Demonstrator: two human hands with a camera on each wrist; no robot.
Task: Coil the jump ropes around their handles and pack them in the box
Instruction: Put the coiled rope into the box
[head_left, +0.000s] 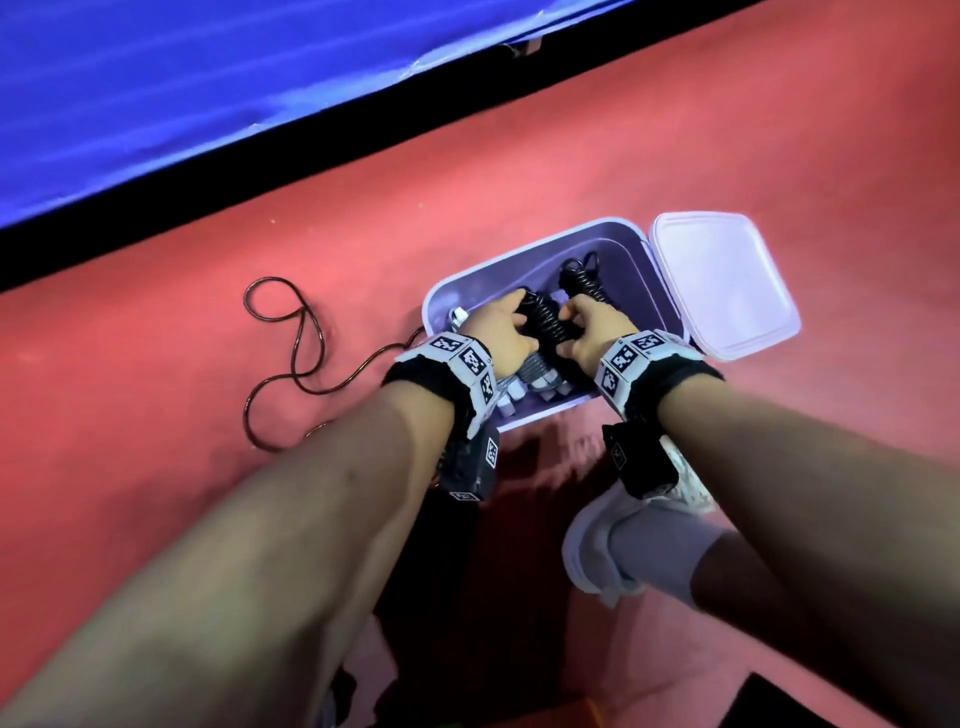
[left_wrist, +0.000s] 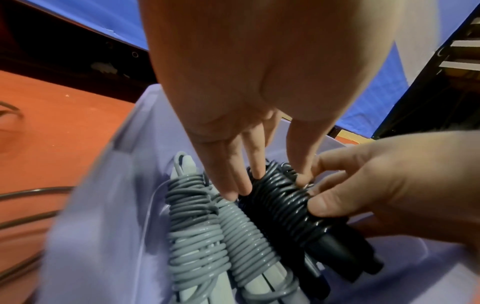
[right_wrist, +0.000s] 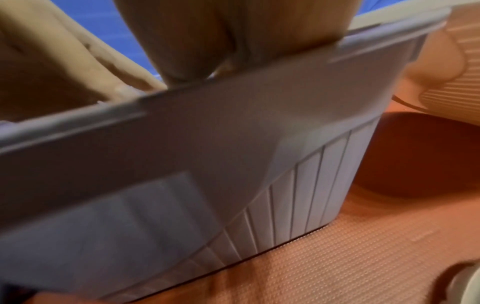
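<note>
An open white box (head_left: 432, 306) stands on the red floor, its outer wall (right_wrist: 233, 144) filling the right wrist view. Both hands reach into it. My left hand (head_left: 511, 326) grips a black coiled jump rope (head_left: 546, 323) between fingers and thumb. My right hand (head_left: 575, 331) pinches the same black coil (left_wrist: 280, 203) from the other side. Two grey coiled ropes (left_wrist: 197, 226) lie beside it in the box. A second black coil (head_left: 576, 278) lies further back. An uncoiled dark rope (head_left: 296, 338) lies on the floor to the left.
The box lid (head_left: 727, 286) lies flat on the floor against the box's right side. A blue mat (head_left: 208, 104) with a black edge runs along the far side. My white shoe (head_left: 597, 551) rests just in front of the box.
</note>
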